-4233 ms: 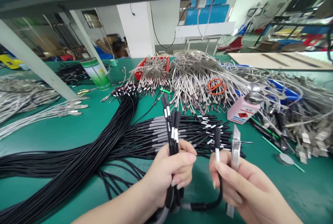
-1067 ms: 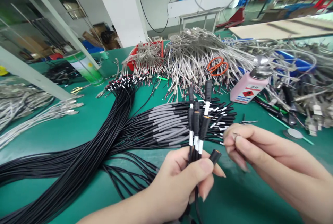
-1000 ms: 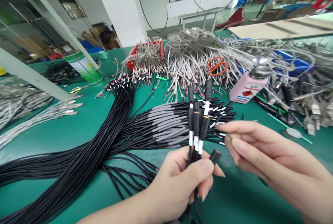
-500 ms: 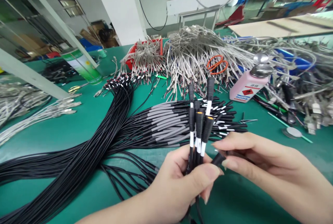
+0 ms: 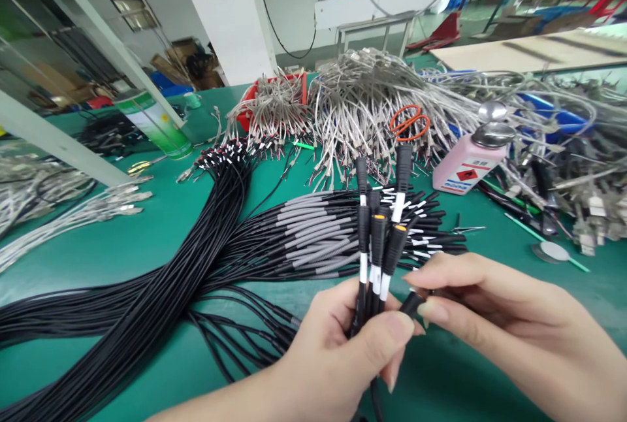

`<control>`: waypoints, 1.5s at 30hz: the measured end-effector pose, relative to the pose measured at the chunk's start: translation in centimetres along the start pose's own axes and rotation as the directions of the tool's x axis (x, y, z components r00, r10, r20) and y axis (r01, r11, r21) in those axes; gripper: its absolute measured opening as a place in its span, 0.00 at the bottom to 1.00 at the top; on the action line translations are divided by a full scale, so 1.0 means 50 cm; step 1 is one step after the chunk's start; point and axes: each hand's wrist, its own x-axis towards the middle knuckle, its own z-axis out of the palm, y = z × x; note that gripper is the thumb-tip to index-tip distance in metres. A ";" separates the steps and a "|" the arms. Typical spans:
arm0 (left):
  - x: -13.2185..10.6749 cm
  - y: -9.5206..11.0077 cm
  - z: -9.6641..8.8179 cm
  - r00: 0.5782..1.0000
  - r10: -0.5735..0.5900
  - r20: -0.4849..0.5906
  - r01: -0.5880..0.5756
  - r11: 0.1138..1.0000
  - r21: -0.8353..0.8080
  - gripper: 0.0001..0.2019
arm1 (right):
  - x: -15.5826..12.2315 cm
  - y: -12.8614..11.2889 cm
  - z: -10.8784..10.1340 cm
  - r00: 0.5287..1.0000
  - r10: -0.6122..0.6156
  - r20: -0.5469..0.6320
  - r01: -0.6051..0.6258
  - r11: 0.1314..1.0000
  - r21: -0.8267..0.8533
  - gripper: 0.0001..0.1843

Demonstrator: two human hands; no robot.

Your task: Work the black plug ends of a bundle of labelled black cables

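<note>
My left hand (image 5: 353, 343) is closed round several black cables, whose black connectors (image 5: 378, 239) with white label bands stand upright above the fist. Two of these connectors have orange ends. A further black cable connector (image 5: 410, 304) tilts out to the right past my left thumb. My right hand (image 5: 490, 317) pinches its far end between thumb and fingertips. What lies deeper inside the right hand is hidden. Behind both hands, a bundle of black cables with grey ribbed sleeves (image 5: 318, 232) lies on the green table (image 5: 196, 383), its labelled ends pointing right.
A thick bundle of black cables (image 5: 196, 265) crosses the left side. Grey cables (image 5: 372, 95) are heaped at the back, with orange-handled scissors (image 5: 410, 123) on them. A pink pump bottle (image 5: 465, 161), tweezers (image 5: 467, 228) and a red bin (image 5: 249, 95) stand or lie around.
The connectors in my left hand have tilted slightly to the right and spread a little. My right hand has shifted slightly and keeps its pinch on the tilted connector.
</note>
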 end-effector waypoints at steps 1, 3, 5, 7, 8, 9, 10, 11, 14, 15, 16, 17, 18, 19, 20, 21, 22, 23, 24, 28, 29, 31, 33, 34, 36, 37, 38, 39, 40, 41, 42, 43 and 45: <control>-0.001 0.001 0.001 1.000 -0.003 0.006 0.003 1.000 -0.002 0.16 | -0.001 0.001 0.000 1.000 -0.014 0.009 0.014 1.000 0.011 0.08; -0.002 0.002 0.001 1.000 -0.013 0.025 0.013 1.000 0.007 0.15 | -0.004 0.004 -0.001 0.999 -0.051 0.006 0.051 0.999 0.015 0.09; -0.003 0.003 -0.001 0.999 -0.022 0.040 0.021 1.000 0.022 0.15 | -0.007 0.006 -0.001 0.995 -0.093 -0.017 0.093 0.996 -0.004 0.09; -0.004 0.003 -0.004 0.998 -0.030 0.056 0.027 0.999 0.042 0.16 | -0.009 0.008 -0.001 0.992 -0.124 -0.021 0.124 0.992 0.000 0.09; -0.004 0.003 -0.006 0.997 -0.031 0.064 0.028 0.999 0.046 0.17 | -0.010 0.008 -0.001 0.991 -0.131 -0.014 0.131 0.991 0.014 0.09; -0.004 0.003 -0.008 0.997 -0.036 0.072 0.033 0.998 0.049 0.17 | -0.010 0.008 0.000 0.991 -0.136 -0.002 0.136 0.990 0.036 0.10; -0.004 0.003 -0.010 0.995 -0.041 0.086 0.036 0.998 0.050 0.17 | -0.010 0.009 0.000 0.990 -0.140 0.015 0.139 0.988 0.061 0.10; -0.003 0.003 -0.011 0.994 -0.045 0.103 0.040 0.998 0.042 0.17 | -0.011 0.009 0.001 0.989 -0.142 0.029 0.139 0.987 0.081 0.11; -0.001 0.002 -0.017 0.984 -0.058 0.167 0.063 0.998 -0.023 0.17 | -0.015 0.010 0.002 0.988 -0.147 0.049 0.142 0.985 0.100 0.13; 0.000 0.002 -0.019 0.980 -0.060 0.192 0.071 0.996 -0.048 0.17 | -0.016 0.010 0.003 0.988 -0.148 0.048 0.143 0.984 0.102 0.13; 0.002 0.001 -0.021 0.976 -0.059 0.212 0.075 0.995 -0.068 0.17 | -0.017 0.011 0.004 0.987 -0.151 0.049 0.146 0.984 0.105 0.12; 0.003 0.001 -0.022 0.972 -0.056 0.227 0.075 0.994 -0.075 0.17 | -0.018 0.011 0.004 0.987 -0.150 0.049 0.144 0.984 0.106 0.12; 0.004 0.000 -0.024 0.970 -0.050 0.238 0.069 0.995 -0.073 0.17 | -0.018 0.012 0.005 0.988 -0.147 0.041 0.142 0.985 0.100 0.11; 0.005 -0.001 -0.025 0.969 -0.037 0.243 0.056 0.996 -0.071 0.17 | -0.017 0.012 0.005 0.990 -0.138 0.030 0.135 0.987 0.088 0.11; 0.005 -0.001 -0.025 0.970 -0.022 0.241 0.040 0.997 -0.070 0.17 | -0.017 0.012 0.005 0.992 -0.125 0.018 0.123 0.990 0.068 0.11; 0.005 -0.002 -0.025 0.972 -0.011 0.236 0.028 0.997 -0.067 0.16 | -0.015 0.011 0.004 0.994 -0.112 0.009 0.111 0.993 0.046 0.11; 0.004 -0.003 -0.024 0.974 -0.004 0.226 0.019 0.998 -0.065 0.16 | -0.014 0.011 0.004 0.995 -0.099 0.000 0.099 0.995 0.024 0.11; 0.003 -0.003 -0.023 0.977 -0.003 0.215 0.016 0.998 -0.061 0.16 | -0.013 0.010 0.003 0.995 -0.095 -0.006 0.096 0.995 0.011 0.11; 0.001 -0.003 -0.021 0.978 -0.004 0.207 0.015 0.998 -0.054 0.16 | -0.012 0.009 0.003 0.995 -0.098 -0.004 0.098 0.995 0.010 0.11; -0.003 -0.001 -0.018 0.979 -0.022 0.203 0.035 0.998 -0.059 0.16 | -0.009 0.007 0.004 0.987 -0.158 0.031 0.155 0.985 0.075 0.10; -0.003 0.000 -0.018 0.978 -0.029 0.206 0.044 0.997 -0.065 0.16 | -0.009 0.007 0.005 0.984 -0.175 0.037 0.171 0.981 0.087 0.10; -0.001 0.001 -0.020 0.974 -0.048 0.220 0.065 0.996 -0.067 0.16 | -0.011 0.008 0.004 0.982 -0.186 0.028 0.183 0.979 0.095 0.11; 0.001 0.001 -0.022 0.967 -0.063 0.247 0.084 0.993 -0.079 0.17 | -0.014 0.008 0.003 0.983 -0.185 0.014 0.182 0.978 0.099 0.11; 0.003 0.000 -0.022 0.964 -0.066 0.258 0.092 0.991 -0.092 0.17 | -0.016 0.008 0.002 0.983 -0.184 0.016 0.182 0.978 0.104 0.11; 0.005 -0.002 -0.023 0.959 -0.060 0.276 0.095 0.989 -0.112 0.18 | -0.019 0.008 0.002 0.985 -0.172 0.025 0.170 0.981 0.091 0.10; 0.005 -0.002 -0.024 0.959 -0.052 0.278 0.087 0.989 -0.117 0.19 | -0.019 0.008 0.003 0.988 -0.155 0.024 0.153 0.986 0.067 0.11; 0.006 -0.003 -0.024 0.960 -0.043 0.278 0.078 0.990 -0.116 0.20 | -0.019 0.008 0.003 0.991 -0.136 0.021 0.135 0.990 0.039 0.11; 0.006 -0.003 -0.024 0.960 -0.034 0.279 0.068 0.991 -0.112 0.20 | -0.018 0.008 0.004 0.992 -0.125 0.015 0.125 0.992 0.016 0.12; 0.005 -0.002 -0.024 0.959 -0.027 0.281 0.061 0.992 -0.111 0.20 | -0.016 0.007 0.005 0.993 -0.118 0.010 0.118 0.993 -0.002 0.13; 0.005 -0.002 -0.024 0.959 -0.025 0.283 0.058 0.992 -0.109 0.19 | -0.015 0.007 0.006 0.992 -0.122 0.017 0.122 0.993 -0.004 0.13; 0.005 -0.001 -0.024 0.959 -0.028 0.283 0.061 0.992 -0.108 0.19 | -0.014 0.007 0.007 0.991 -0.130 0.025 0.130 0.991 0.009 0.13; 0.004 0.000 -0.024 0.958 -0.033 0.285 0.065 0.992 -0.104 0.19 | -0.014 0.008 0.007 0.989 -0.147 0.034 0.146 0.989 0.030 0.13; 0.004 0.001 -0.024 0.958 -0.041 0.283 0.072 0.992 -0.099 0.18 | -0.014 0.010 0.006 0.984 -0.173 0.040 0.170 0.983 0.066 0.13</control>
